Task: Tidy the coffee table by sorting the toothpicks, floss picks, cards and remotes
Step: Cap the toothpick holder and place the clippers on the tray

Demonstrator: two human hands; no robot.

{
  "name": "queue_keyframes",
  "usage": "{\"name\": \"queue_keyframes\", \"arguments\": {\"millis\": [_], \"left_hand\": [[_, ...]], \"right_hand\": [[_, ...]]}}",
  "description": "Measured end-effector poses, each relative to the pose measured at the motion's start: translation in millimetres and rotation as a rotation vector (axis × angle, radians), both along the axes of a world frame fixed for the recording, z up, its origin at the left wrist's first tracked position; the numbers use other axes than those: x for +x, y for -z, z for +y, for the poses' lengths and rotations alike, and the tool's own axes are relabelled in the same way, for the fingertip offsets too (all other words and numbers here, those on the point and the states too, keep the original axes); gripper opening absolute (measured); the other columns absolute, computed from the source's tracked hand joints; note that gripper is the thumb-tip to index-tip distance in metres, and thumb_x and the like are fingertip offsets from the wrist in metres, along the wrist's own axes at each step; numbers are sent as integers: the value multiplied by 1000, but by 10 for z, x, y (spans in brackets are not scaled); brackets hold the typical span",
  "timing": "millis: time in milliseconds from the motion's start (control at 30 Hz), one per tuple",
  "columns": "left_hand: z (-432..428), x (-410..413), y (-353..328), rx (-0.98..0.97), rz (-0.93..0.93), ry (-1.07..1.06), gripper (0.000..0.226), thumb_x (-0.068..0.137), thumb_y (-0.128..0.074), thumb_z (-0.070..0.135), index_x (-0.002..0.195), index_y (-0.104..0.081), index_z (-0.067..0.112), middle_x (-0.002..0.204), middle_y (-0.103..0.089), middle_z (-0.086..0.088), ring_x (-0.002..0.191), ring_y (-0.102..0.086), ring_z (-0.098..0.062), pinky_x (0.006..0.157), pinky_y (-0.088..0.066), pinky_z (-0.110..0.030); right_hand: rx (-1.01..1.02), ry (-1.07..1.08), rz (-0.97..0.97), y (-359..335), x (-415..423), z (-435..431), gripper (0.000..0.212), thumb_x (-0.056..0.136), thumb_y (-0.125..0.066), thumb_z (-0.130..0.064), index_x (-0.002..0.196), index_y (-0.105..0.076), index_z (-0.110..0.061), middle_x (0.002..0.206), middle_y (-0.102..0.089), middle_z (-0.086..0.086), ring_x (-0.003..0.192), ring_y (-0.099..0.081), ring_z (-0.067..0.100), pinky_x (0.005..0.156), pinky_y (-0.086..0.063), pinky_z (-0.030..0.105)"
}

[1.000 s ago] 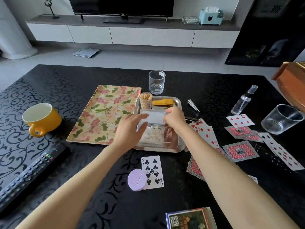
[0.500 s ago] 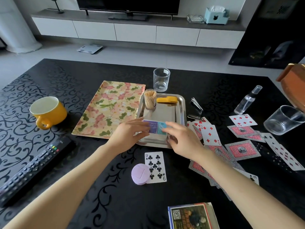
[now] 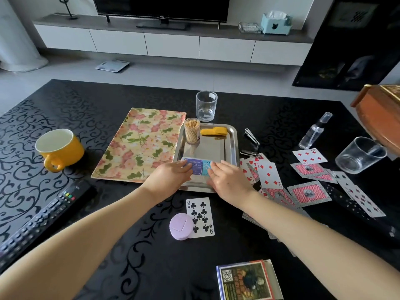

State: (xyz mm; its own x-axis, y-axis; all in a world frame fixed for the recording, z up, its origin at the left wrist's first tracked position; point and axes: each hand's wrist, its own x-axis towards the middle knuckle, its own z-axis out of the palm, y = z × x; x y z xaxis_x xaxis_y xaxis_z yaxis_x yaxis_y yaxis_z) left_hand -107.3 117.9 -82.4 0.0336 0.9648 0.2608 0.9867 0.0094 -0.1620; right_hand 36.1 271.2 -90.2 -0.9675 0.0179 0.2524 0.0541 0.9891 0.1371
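Observation:
A clear floss pick box (image 3: pixel 200 168) with a blue label lies at the near end of the steel tray (image 3: pixel 236 144). My left hand (image 3: pixel 171 176) holds its left end, thumb on the label. My right hand (image 3: pixel 229 180) rests with straight fingers on its right end. A jar of toothpicks (image 3: pixel 192 131) and a yellow clip-like item (image 3: pixel 214 131) stand at the tray's far end. Playing cards (image 3: pixel 309 191) lie scattered to the right, a nine of clubs (image 3: pixel 200 216) lies in front of the tray, and a card box (image 3: pixel 246 280) sits at the near edge. A black remote (image 3: pixel 39 217) lies at the left.
A floral placemat (image 3: pixel 140 144) lies left of the tray, with a yellow mug (image 3: pixel 58 148) beyond it. A purple round case (image 3: pixel 180 226) touches the nine of clubs. Two glasses (image 3: pixel 206 106) (image 3: pixel 359 155), a spray bottle (image 3: pixel 313 131), nail clippers (image 3: pixel 251 135) and a wooden box (image 3: pixel 381 113) stand behind and right.
The open floss pick box has had its labelled lid brought down over it. Both hands have come nearer with the box to the tray's near end.

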Motion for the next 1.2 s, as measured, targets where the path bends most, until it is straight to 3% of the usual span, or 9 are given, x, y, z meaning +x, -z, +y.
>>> {"name": "queue_keyframes", "arguments": {"millis": [100,167,233,367,433,567,800,1033,1200], "left_hand": [[29,4,9,-136,97,-74,47,38,-93,11,81,-76,6,90,-74,-9,84,-72,-22,63,-59,-28],[82,28,-56,-236,161,-123,45,63,-84,17,105,-71,5,111,-69,-9,102,-66,-22,81,-56,-28],[141,26,-93,-362,171,-163,34,94,-51,15,127,-54,9,130,-56,-7,119,-52,-27,96,-46,-35],[167,-1,-201,-356,-32,-285,27,97,-42,24,111,-65,20,116,-65,2,113,-57,-22,99,-43,-37],[155,-3,-230,-248,-224,-361,26,96,-47,27,106,-69,18,112,-67,1,109,-58,-20,105,-37,-33],[149,8,-336,49,-452,-477,22,93,-53,23,100,-71,11,102,-69,-3,98,-59,-22,80,-47,-33],[472,-152,-420,303,-643,-680,26,88,-62,25,111,-66,14,112,-66,-5,91,-60,-22,75,-48,-32],[953,-528,-480,117,-843,-752,76,86,-65,32,146,-24,13,144,-43,-12,124,-48,-29,93,-43,-36],[1158,-703,-451,80,-902,-707,63,84,-67,33,137,-44,9,135,-52,-11,119,-51,-26,90,-43,-30]], "right_hand": [[86,-2,-71,-34,-5,-32,36,60,-87,-20,85,-75,3,87,-72,21,78,-71,29,73,-59,38],[98,19,-145,-91,-24,-71,32,72,-79,-22,93,-73,2,94,-71,20,86,-70,29,79,-58,38],[16,64,-188,-177,-21,-138,32,88,-63,-22,110,-67,0,111,-67,16,102,-63,29,91,-51,38],[-280,202,-74,-305,-79,-221,46,89,-61,-31,128,-52,-9,137,-49,9,124,-46,27,102,-37,36],[-368,221,-112,-318,-117,-194,50,89,-60,-34,134,-45,-16,135,-50,5,125,-45,24,102,-37,35],[-475,207,-125,-290,-110,-13,49,91,-58,-26,137,-43,-21,130,-51,0,123,-41,20,102,-37,34],[-509,228,-35,-248,-139,484,38,89,-62,-25,125,-54,-21,127,-52,-2,120,-42,17,100,-38,31],[-566,215,-18,-129,-365,527,43,87,-63,-31,127,-53,-20,134,-48,-2,126,-38,14,108,-34,30],[-633,194,-34,-101,-530,538,43,86,-63,-26,128,-54,-20,135,-47,1,127,-39,15,107,-31,30]]}}
